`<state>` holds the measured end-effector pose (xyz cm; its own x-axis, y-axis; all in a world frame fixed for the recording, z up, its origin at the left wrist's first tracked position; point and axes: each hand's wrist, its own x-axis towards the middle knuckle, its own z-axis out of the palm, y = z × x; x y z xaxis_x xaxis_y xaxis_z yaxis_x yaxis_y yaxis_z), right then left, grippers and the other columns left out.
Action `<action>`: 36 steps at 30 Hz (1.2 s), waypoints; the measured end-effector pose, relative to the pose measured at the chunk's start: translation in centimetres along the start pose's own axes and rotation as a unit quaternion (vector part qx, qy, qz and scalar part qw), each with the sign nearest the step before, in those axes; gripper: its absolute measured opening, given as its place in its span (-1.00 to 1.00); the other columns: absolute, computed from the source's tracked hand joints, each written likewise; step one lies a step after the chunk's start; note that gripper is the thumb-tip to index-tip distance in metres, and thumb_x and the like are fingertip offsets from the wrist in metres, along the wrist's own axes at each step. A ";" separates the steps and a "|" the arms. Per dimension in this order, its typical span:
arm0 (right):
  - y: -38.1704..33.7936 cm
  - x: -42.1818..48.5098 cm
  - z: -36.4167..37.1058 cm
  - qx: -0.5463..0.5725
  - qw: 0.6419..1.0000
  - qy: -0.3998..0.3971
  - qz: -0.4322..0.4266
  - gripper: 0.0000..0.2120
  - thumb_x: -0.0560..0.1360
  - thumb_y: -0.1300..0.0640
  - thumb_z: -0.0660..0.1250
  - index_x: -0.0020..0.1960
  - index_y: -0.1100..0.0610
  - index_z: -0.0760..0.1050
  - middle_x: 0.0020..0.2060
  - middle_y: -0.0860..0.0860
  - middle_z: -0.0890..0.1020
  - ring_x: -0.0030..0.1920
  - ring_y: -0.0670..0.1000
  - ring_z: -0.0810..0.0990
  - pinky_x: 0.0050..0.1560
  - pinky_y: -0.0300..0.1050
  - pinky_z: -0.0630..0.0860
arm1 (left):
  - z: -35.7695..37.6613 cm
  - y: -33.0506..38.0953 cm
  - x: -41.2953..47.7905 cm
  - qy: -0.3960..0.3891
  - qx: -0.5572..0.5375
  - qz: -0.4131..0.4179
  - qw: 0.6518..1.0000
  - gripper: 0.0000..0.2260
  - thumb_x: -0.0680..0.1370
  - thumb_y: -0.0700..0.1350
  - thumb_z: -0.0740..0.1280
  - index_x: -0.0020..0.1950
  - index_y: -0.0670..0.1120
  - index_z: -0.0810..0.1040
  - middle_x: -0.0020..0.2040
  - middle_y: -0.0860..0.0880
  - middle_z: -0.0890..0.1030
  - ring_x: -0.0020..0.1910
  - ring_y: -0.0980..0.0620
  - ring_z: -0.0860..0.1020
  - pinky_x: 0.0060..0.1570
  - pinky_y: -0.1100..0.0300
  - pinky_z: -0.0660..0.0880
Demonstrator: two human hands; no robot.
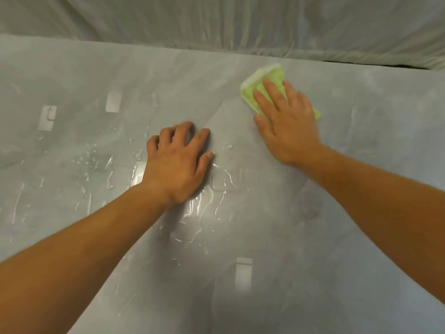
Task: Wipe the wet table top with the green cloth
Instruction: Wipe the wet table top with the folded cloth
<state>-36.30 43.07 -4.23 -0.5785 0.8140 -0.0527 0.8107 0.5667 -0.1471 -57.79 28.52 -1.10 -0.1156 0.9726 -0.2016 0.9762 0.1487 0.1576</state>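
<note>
A person's right hand [289, 124] lies flat on the green cloth [255, 92], fingers straight and together, pressing the folded pad down onto the grey table top [349, 213] without gripping it. The cloth sits close to the table's far edge, just short of the pale draped sheet [216, 25] beyond it.

To the near left of the cloth, the left hand [178, 162] rests on the surface with its fingers spread and lightly arched. Their tips touch the table and the hand holds nothing; it appears to be bracing the person.

The surface around the cloth looks dull and mostly dry. The water lies well to the cloth's near left: a shining puddle [202, 208] spreads just under and beside the left wrist, and scattered drops and streaks [96, 160] trail farther left.

The wiping stroke looks to be in hand, with the wettest patch not yet reached. The next move probably calls for drawing the cloth back and left, under steady flat pressure, into the puddle. The left hand would need to lift clear first, since it rests at the water's edge. One pass may only smear so much water, and the cloth may need turning.
</note>
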 end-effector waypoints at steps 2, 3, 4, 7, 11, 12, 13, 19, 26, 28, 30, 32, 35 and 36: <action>0.1 4.4 -0.2 0.012 0.996 0.012 0.090 -0.40 0.62 -0.22 -0.17 0.60 -0.06 0.12 0.62 -0.02 0.10 0.60 0.22 0.02 0.55 0.23 -0.02 | -0.3 -0.5 0.6 0.010 0.002 0.007 1.000 -0.58 0.60 0.19 0.02 0.42 0.12 0.33 0.39 -0.04 0.36 0.30 -0.19 0.31 0.28 -0.13 0.18; -0.5 5.6 -0.2 0.012 0.993 0.017 0.117 -0.40 0.62 -0.23 -0.18 0.60 -0.06 0.09 0.62 -0.02 0.08 0.60 0.22 0.00 0.55 0.23 -0.03 | -0.2 -0.8 0.8 0.013 0.003 0.009 1.000 -0.59 0.60 0.17 0.02 0.40 0.12 0.34 0.38 -0.03 0.36 0.30 -0.18 0.31 0.28 -0.13 0.17; -1.4 5.9 0.1 0.006 0.992 0.021 0.124 -0.40 0.62 -0.24 -0.18 0.60 -0.06 0.09 0.62 -0.01 0.08 0.60 0.23 0.01 0.55 0.24 -0.01 | -0.2 -1.1 0.9 0.015 0.000 0.010 1.000 -0.60 0.60 0.17 0.03 0.40 0.12 0.36 0.38 -0.03 0.36 0.31 -0.18 0.31 0.29 -0.14 0.18; -3.1 2.5 0.7 -0.002 1.000 0.009 -0.012 -0.42 0.63 -0.22 -0.13 0.59 -0.05 0.15 0.61 0.00 0.15 0.59 0.23 0.08 0.53 0.23 0.06 | 0.1 -1.6 0.6 0.015 -0.008 0.013 1.000 -0.58 0.60 0.16 0.05 0.43 0.12 0.38 0.42 -0.04 0.36 0.32 -0.19 0.29 0.28 -0.15 0.20; -1.4 3.1 0.2 -0.003 0.998 -0.012 -0.063 -0.45 0.64 -0.21 -0.12 0.58 -0.09 0.17 0.61 -0.03 0.15 0.59 0.19 0.09 0.53 0.19 0.05 | 0.3 -2.0 0.5 0.021 -0.005 0.033 0.999 -0.57 0.60 0.15 0.09 0.45 0.09 0.40 0.41 -0.05 0.40 0.32 -0.19 0.29 0.27 -0.13 0.20; -1.5 4.5 0.1 0.002 1.000 -0.001 -0.009 -0.45 0.64 -0.20 -0.14 0.59 -0.09 0.16 0.61 -0.04 0.13 0.60 0.19 0.07 0.54 0.20 0.04 | 0.5 -2.0 0.5 0.026 -0.003 0.039 0.999 -0.57 0.61 0.14 0.10 0.46 0.09 0.39 0.41 -0.06 0.40 0.33 -0.19 0.29 0.27 -0.12 0.19; -2.1 5.5 0.2 0.006 0.999 0.010 0.042 -0.44 0.64 -0.20 -0.14 0.59 -0.08 0.15 0.61 -0.03 0.12 0.60 0.19 0.05 0.54 0.21 0.02 | 0.7 -2.2 0.3 0.032 0.001 0.043 0.999 -0.56 0.61 0.14 0.11 0.47 0.08 0.38 0.43 -0.07 0.39 0.34 -0.18 0.28 0.28 -0.12 0.18; -5.2 -0.7 1.0 -0.004 0.996 -0.019 -0.084 -0.45 0.65 -0.18 -0.09 0.59 -0.05 0.17 0.61 0.00 0.15 0.59 0.21 0.08 0.52 0.23 0.05 | 1.1 -2.7 -0.2 0.022 -0.010 0.052 0.998 -0.51 0.63 0.19 0.07 0.52 0.07 0.30 0.51 -0.08 0.32 0.41 -0.14 0.21 0.35 -0.11 0.11; -3.8 1.4 0.2 0.019 0.997 -0.019 0.078 -0.40 0.61 -0.21 -0.17 0.60 -0.07 0.13 0.62 -0.01 0.11 0.60 0.22 0.04 0.54 0.25 0.04 | 0.7 -3.7 -0.3 0.008 -0.041 0.071 0.997 -0.47 0.62 0.21 0.02 0.51 0.00 0.32 0.56 -0.05 0.27 0.46 -0.11 0.21 0.38 -0.04 0.06; -7.4 -0.7 0.8 0.034 0.992 -0.010 0.119 -0.39 0.60 -0.21 -0.18 0.60 -0.06 0.12 0.62 0.00 0.09 0.60 0.22 0.02 0.55 0.24 0.02 | 0.4 -4.0 -0.5 -0.001 -0.065 0.078 0.995 -0.46 0.62 0.21 -0.01 0.50 -0.01 0.33 0.57 -0.04 0.25 0.48 -0.09 0.19 0.42 -0.04 0.07; -10.7 -5.5 1.3 0.034 0.997 -0.026 0.056 -0.42 0.63 -0.20 -0.12 0.60 -0.06 0.15 0.61 -0.01 0.12 0.61 0.21 0.03 0.54 0.25 0.05 | 0.1 -4.6 -0.8 -0.008 -0.094 0.088 0.992 -0.47 0.62 0.20 -0.02 0.49 -0.01 0.34 0.57 -0.06 0.23 0.52 -0.09 0.17 0.47 -0.05 0.09; -11.6 -9.7 1.1 0.041 0.997 -0.061 -0.024 -0.46 0.65 -0.18 -0.09 0.59 -0.07 0.17 0.61 -0.04 0.12 0.61 0.15 0.01 0.55 0.22 0.05 | -0.4 -5.3 -1.4 -0.009 -0.112 0.093 0.989 -0.49 0.63 0.19 -0.02 0.47 -0.01 0.38 0.58 -0.09 0.22 0.54 -0.12 0.16 0.49 -0.07 0.10; -9.2 -9.5 0.8 0.037 0.996 -0.076 -0.037 -0.47 0.65 -0.18 -0.12 0.59 -0.11 0.16 0.62 -0.07 0.10 0.62 0.12 0.01 0.56 0.20 0.03 | -0.9 -6.1 -3.3 -0.016 -0.107 0.091 0.990 -0.51 0.63 0.17 0.00 0.46 -0.02 0.38 0.58 -0.13 0.21 0.56 -0.15 0.11 0.50 -0.10 0.05; -8.6 -8.6 0.8 0.039 0.997 -0.061 0.004 -0.47 0.65 -0.18 -0.13 0.59 -0.13 0.15 0.62 -0.09 0.10 0.62 0.11 0.01 0.56 0.19 0.00 | -0.9 -6.0 -4.1 -0.025 -0.103 0.095 0.990 -0.52 0.63 0.16 0.00 0.46 -0.01 0.37 0.58 -0.13 0.19 0.57 -0.15 0.09 0.51 -0.09 0.02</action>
<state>-38.42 31.12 -3.27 -0.5830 0.7936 -0.1740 0.8083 0.5449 -0.2231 -63.37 23.80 -0.35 0.0816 0.9773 -0.1957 0.9210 0.0012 0.3897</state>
